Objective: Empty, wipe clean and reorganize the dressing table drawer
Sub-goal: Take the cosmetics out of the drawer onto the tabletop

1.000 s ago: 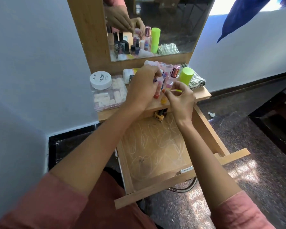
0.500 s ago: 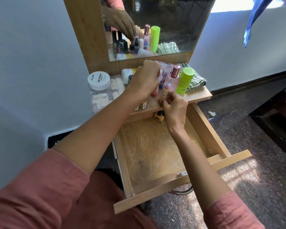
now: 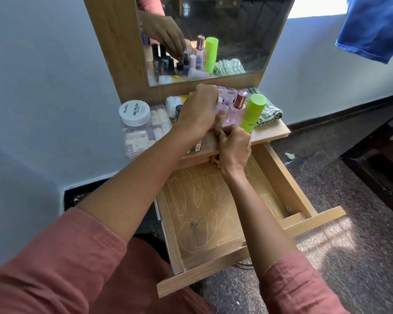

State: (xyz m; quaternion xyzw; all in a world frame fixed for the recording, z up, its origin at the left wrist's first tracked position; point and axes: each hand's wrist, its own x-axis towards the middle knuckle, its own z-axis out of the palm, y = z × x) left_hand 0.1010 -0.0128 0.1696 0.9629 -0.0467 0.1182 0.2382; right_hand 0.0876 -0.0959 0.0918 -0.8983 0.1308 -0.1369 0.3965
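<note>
The wooden drawer (image 3: 216, 214) is pulled out under the dressing table top (image 3: 270, 133), its bare floor marked with pale scribbles. One small yellow and black item (image 3: 214, 160) lies at its back edge. My left hand (image 3: 199, 112) curls over a cluster of small cosmetic tubes (image 3: 222, 109) standing on the top. My right hand (image 3: 234, 145) pinches the lower end of one slim tube (image 3: 218, 123) at the top's front edge. A pink bottle (image 3: 235, 112) and a lime green bottle (image 3: 252, 113) stand just right of my hands.
A clear box (image 3: 145, 130) with a white nail polish jar (image 3: 134, 112) on it sits at the left. A folded green checked cloth (image 3: 269, 112) lies at the right. The mirror (image 3: 213, 35) rises behind. A blue cloth (image 3: 372, 26) hangs upper right.
My right hand dropped from beside the tubes to the top's front edge and closed on a slim tube. My left hand stayed over the tube cluster.
</note>
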